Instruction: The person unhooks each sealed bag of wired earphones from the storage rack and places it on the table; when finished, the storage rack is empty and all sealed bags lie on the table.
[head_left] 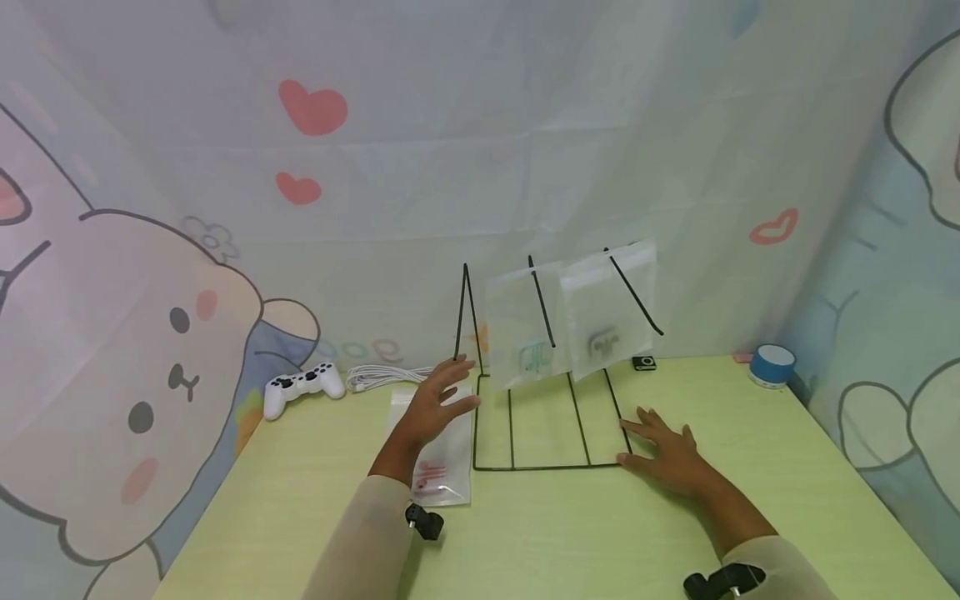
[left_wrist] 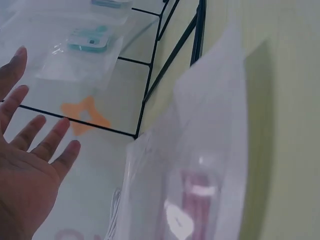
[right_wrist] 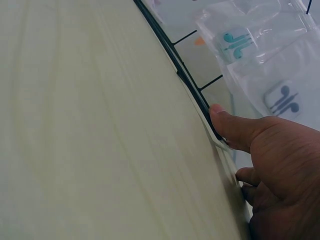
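A black wire display rack [head_left: 547,468] stands on the table with three hooks. Two clear plastic bags hang on it: one with teal earphones [head_left: 535,357], one with dark earphones [head_left: 602,340]. My left hand [head_left: 437,402] hovers by the left hook [head_left: 460,312], fingers spread, holding nothing; whether a fingertip touches the hook tip I cannot tell. Below that hand lies a clear bag with red earphones [head_left: 431,475]. My right hand [head_left: 667,452] touches the rack's front right corner, thumb [right_wrist: 235,129] against the wire and the other fingers at the side.
A white game controller [head_left: 303,388] and a coiled white cable [head_left: 382,377] lie at the back left. Behind the rack on the right is a small black device [head_left: 643,363]. A blue-and-white cylinder [head_left: 772,366] stands at the back right. Printed cloth hangs behind the table.
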